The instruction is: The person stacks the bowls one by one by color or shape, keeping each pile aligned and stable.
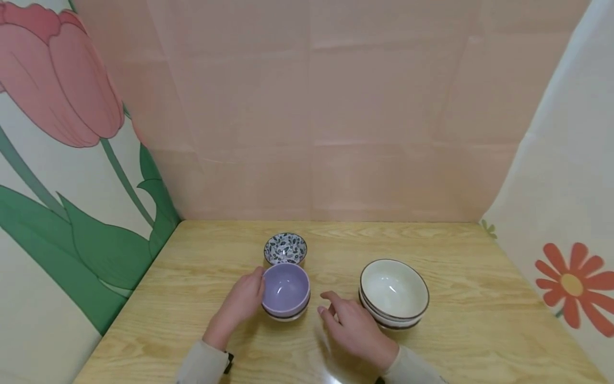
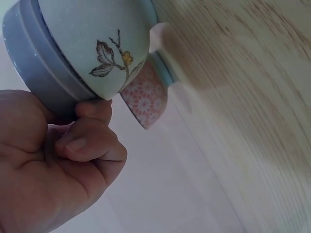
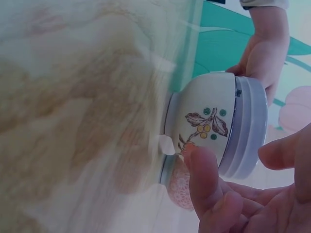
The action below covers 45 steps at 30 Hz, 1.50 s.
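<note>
A purple bowl (image 1: 286, 288) sits inside a cream bowl printed with leaves and berries (image 3: 206, 109), forming a small stack on the table. My left hand (image 1: 244, 298) grips the purple bowl at its left side; in the left wrist view its fingers (image 2: 92, 141) are bent against the purple wall (image 2: 43, 63). Just right of this stack is my right hand (image 1: 352, 325), its thumb and forefinger spread apart and holding nothing. Behind the purple bowl stands a small patterned bowl (image 1: 285, 247), whose pink flowered outside (image 2: 148, 99) shows in the left wrist view.
A stack of cream bowls with dark rims (image 1: 394, 290) stands to the right, close beside my right hand. The wood-grain table (image 1: 460, 266) meets a pink backdrop (image 1: 312, 133) at the back. Flower-printed sheets (image 1: 537, 213) border its sides.
</note>
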Motion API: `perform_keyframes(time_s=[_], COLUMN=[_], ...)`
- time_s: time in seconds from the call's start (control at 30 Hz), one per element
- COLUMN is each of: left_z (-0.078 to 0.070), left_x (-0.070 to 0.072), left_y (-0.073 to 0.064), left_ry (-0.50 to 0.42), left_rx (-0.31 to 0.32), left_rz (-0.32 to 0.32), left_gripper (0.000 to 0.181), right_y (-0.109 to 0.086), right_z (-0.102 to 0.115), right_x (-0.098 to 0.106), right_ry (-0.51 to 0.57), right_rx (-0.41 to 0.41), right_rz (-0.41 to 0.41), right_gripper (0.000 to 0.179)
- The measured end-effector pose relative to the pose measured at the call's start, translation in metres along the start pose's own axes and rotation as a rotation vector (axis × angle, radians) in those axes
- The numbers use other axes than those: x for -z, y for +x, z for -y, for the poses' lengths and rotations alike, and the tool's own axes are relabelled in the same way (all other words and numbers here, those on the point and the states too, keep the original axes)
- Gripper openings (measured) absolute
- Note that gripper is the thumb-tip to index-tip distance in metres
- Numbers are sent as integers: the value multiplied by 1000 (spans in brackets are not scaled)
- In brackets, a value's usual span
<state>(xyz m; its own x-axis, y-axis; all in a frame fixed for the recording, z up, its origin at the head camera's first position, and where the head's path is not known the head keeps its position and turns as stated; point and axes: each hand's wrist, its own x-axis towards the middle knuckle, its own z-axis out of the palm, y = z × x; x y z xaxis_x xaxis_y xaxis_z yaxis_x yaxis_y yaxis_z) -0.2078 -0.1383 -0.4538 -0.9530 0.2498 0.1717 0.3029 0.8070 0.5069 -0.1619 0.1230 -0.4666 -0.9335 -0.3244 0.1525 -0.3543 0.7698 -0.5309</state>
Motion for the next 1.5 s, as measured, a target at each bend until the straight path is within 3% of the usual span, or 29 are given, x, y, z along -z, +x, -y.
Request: perform_keyframes(time_s=[0.6, 0.93, 1.27, 1.5], left_z=[-16, -23, -29, -35], left_x=[-10, -21, -25, -23], left_y=[4, 6, 7, 6], left_ry=[38, 17, -27, -67], left_rx=[-14, -65, -81, -94], left_rz=[16, 33, 96, 102], left_gripper=[33, 31, 29, 23], right_y=[3, 5, 7, 8], right_z=[4, 6, 5, 6], right_x=[-3, -4, -3, 0], right_ry=[64, 88, 24, 44], right_rx=[29, -32, -12, -32], right_rz=[-105, -116, -188, -193], right_gripper=[49, 64, 54, 53])
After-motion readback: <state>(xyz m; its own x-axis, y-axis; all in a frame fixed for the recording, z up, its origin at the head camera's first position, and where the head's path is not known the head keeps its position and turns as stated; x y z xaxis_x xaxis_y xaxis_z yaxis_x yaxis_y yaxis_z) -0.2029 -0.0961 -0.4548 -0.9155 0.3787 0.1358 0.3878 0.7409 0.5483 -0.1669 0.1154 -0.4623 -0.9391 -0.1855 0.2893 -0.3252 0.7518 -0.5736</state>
